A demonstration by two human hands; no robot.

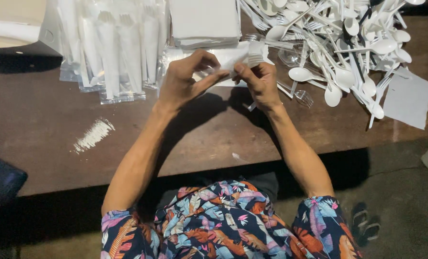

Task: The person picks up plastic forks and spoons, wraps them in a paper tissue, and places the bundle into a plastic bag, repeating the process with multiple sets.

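My left hand (187,76) and my right hand (259,81) meet over the far middle of a dark brown table (46,144). Together they grip a clear plastic sleeve (233,60) with a white napkin and white cutlery inside it. The left fingers pinch the sleeve's left end, while the right thumb and fingers hold its right end. A clear plastic fork (300,96) lies on the table just right of my right hand.
A heap of white plastic spoons and forks (338,43) covers the far right. Packed clear cutlery sleeves (111,48) lie far left, a stack of white napkins (204,21) behind my hands, and a loose napkin (408,98) at right. A white smear (93,135) marks the table.
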